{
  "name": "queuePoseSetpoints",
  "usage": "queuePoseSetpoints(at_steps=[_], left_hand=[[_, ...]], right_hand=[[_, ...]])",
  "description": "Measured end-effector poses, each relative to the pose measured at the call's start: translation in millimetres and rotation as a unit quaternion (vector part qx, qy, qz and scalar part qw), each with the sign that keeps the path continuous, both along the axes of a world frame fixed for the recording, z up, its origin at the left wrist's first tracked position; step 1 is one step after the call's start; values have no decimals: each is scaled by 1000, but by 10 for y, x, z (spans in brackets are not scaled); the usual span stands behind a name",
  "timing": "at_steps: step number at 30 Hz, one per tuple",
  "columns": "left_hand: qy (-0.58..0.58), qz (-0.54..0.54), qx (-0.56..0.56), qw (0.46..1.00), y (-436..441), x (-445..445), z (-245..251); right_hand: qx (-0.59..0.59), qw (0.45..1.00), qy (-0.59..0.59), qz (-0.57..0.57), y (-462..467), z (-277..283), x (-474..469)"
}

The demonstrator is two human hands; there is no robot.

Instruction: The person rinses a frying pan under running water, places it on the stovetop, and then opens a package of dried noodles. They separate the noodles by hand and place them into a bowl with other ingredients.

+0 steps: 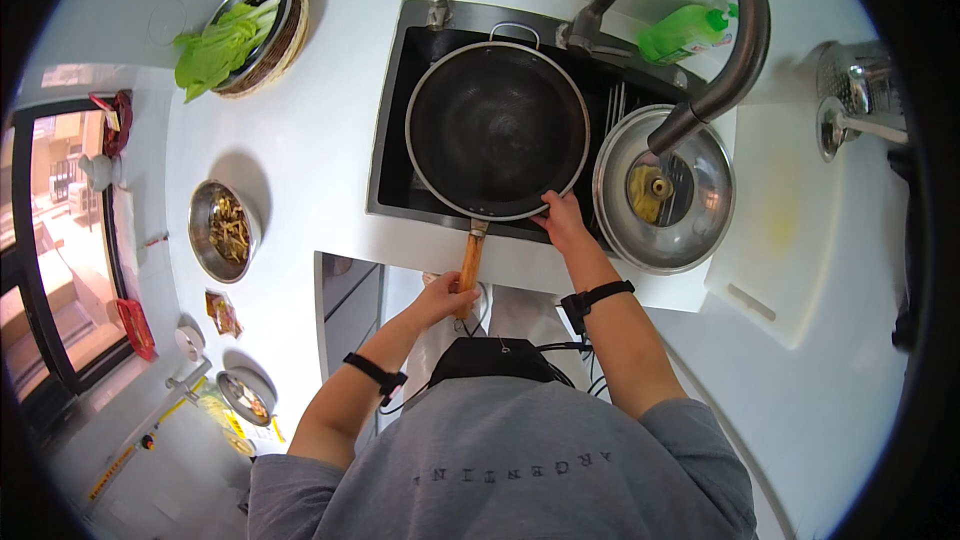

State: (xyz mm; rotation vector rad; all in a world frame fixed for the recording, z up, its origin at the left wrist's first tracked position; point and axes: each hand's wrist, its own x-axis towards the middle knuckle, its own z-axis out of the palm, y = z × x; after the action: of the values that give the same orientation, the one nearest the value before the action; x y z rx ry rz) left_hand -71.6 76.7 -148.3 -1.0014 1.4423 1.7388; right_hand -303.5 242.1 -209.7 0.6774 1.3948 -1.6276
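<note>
A dark wok with a pale metal rim lies over the black sink, its inside facing up. My left hand is closed round its wooden handle, which points toward my body. With thumb and fingers, my right hand grips the near right part of the wok's rim. A small metal loop handle stands at the far side of the rim. Right of the wok, a round metal lid with a knob and a see-through centre lies partly over the sink edge.
Over the sink's right side arches a dark faucet, near a green soap bottle. A basket and bowl with leafy greens, a metal bowl of brown strips and a small packet are at left. A ladle is at right.
</note>
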Motion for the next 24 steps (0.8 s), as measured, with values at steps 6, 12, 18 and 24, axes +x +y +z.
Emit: queuePoseSetpoints(at_steps=[6,12,18,24], left_hand=[[-13,86,-69,994,327,-236,-85],[14,111,-145,983,455,-119,-104],[64,92,-208,972,483,68,42],[-35,149,-125,980,413,204,740]], right_hand=[[-2,1000,28,2,27,-38,30],[-31,999,26,4,42,-33,54],[-57,998,34,21,1,204,111],[-68,994,49,64,-62,598,292]])
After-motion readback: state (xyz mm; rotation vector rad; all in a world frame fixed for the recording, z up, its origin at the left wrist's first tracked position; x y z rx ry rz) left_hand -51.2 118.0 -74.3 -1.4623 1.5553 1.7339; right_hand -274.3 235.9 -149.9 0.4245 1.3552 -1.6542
